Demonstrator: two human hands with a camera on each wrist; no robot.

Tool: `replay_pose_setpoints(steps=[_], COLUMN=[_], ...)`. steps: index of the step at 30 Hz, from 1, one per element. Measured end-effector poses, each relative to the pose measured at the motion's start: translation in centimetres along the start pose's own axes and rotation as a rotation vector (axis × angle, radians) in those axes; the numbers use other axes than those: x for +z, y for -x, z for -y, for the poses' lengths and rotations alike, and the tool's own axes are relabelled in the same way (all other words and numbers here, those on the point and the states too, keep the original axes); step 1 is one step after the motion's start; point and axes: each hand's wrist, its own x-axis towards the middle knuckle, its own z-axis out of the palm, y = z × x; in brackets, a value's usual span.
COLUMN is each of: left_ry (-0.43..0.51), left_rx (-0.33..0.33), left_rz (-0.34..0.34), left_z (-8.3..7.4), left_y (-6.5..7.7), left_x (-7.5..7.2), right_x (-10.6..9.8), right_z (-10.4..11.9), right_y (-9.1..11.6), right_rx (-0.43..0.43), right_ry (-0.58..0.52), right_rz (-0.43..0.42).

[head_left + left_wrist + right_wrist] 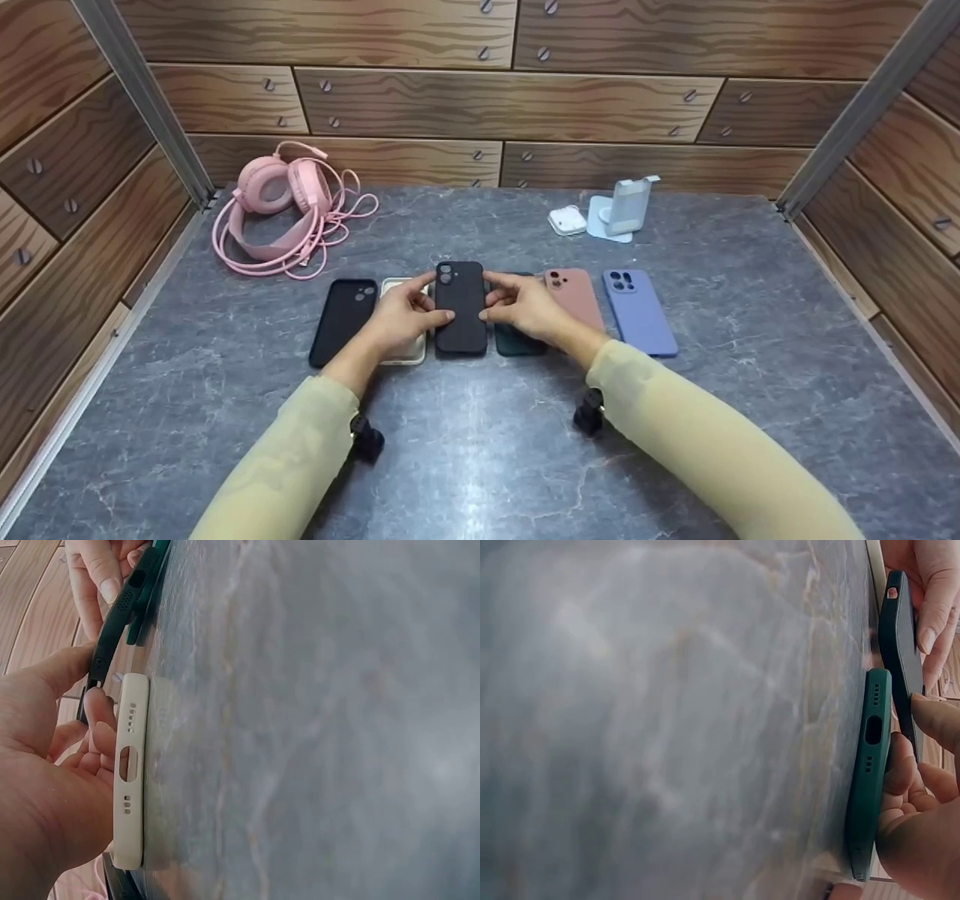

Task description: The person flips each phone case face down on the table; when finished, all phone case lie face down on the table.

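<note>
A black phone case [461, 322], back side up with its camera opening at the far end, is held between both hands. My left hand [397, 321] pinches its left edge, thumb on the back face and fingers along the side. The right hand [531, 309] grips the opposite edge in the same way. In the left wrist view, the black case [110, 641] looks tilted and slightly raised. Beneath the left hand lies a cream phone case [130, 772]. Under the right hand is a dark green phone case [868, 780], partly hidden in the head view.
Another black phone case [341, 324] lies at the row's left end. To the right are a pink phone case [576, 296] and a blue-purple one [645, 315]. Pink headphones [277, 199] with a cable, white earphones [568, 220] and a phone stand [628, 208] sit farther back.
</note>
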Motion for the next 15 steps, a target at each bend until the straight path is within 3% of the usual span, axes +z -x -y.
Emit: replay_pose_setpoints(steps=[15], left_ry=[-0.005], left_rx=[-0.014], left_rz=[-0.001], left_z=[0.27], left_y=[-0.09], left_x=[0.15], right_x=[0.09], right_z=[0.0], right_y=[0.01], right_rx=[0.013], right_ry=[0.028], right_rz=[-0.008])
